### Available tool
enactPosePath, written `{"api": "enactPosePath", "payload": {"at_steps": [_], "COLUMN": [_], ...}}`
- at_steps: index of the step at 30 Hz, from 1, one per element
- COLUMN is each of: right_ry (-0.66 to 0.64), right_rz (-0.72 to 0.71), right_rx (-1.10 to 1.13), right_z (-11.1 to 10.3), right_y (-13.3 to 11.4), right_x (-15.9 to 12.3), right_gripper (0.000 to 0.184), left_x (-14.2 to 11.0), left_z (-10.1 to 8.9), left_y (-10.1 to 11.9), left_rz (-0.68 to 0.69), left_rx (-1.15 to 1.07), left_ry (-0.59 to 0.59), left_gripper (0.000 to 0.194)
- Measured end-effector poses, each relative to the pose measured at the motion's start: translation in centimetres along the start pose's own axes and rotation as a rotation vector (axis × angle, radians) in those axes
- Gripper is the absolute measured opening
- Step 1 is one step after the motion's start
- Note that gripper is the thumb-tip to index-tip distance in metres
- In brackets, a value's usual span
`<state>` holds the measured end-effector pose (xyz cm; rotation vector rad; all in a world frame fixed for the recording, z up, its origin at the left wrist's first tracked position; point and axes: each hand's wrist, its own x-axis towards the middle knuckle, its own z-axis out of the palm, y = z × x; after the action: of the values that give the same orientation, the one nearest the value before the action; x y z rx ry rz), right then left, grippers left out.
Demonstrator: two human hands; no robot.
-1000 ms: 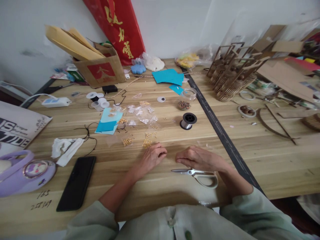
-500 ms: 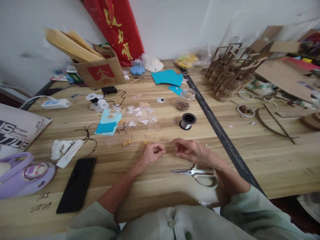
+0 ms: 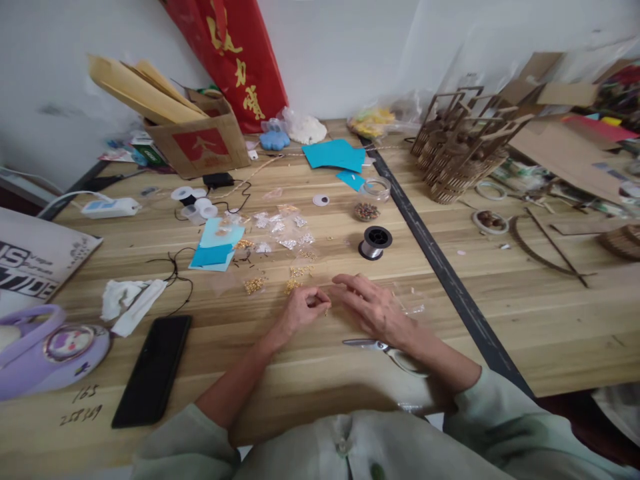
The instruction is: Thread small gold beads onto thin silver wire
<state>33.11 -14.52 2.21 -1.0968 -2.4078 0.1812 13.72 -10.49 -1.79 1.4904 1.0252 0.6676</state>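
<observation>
My left hand (image 3: 303,309) is closed in a pinch above the table. A tiny gold-coloured piece (image 3: 327,312) shows at its fingertips; its exact kind is too small to make out. Just to the right, my right hand (image 3: 375,308) has its fingers stretched toward the left fingertips, with nothing visible in them. Gold beads (image 3: 293,285) lie just beyond my left hand, and another pile of gold beads (image 3: 255,285) is to its left. Scissors (image 3: 370,344) lie under my right forearm, their handles partly covered. A spool of fine wire (image 3: 375,244) stands beyond my right hand.
Small bags of silver pieces (image 3: 285,230) and blue cards (image 3: 215,250) lie ahead on the left. A jar of mixed beads (image 3: 367,212) is beyond the spool. A black phone (image 3: 153,373) lies at left, and wooden lantern-like frames (image 3: 450,157) stand back right.
My right hand has moved left, closer to my left fingertips, and turned palm down. Its forearm now covers more of the scissors' handles. My left hand has stayed in place.
</observation>
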Motion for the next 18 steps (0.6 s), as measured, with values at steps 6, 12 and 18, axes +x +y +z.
{"api": "enactPosePath", "payload": {"at_steps": [6, 12, 18], "right_ry": [-0.097, -0.179, -0.367], "right_rz": [0.043, 0.178, 0.246], "right_rx": [0.098, 0.079, 0.292], "right_z": [1.1, -0.5, -3.9], "right_y": [0.5, 1.2, 1.8], "right_x": [0.2, 0.3, 0.1], "right_gripper": [0.028, 0.021, 0.023], "left_x": [-0.1, 0.0, 0.2], "left_z": [-0.1, -0.3, -0.1], "left_y": [0.1, 0.3, -0.2], "left_rz": [0.02, 0.046, 0.095], "left_rx": [0.01, 0.035, 0.053], "left_ry": [-0.012, 0.012, 0.053], "left_gripper": [0.01, 0.008, 0.008]}}
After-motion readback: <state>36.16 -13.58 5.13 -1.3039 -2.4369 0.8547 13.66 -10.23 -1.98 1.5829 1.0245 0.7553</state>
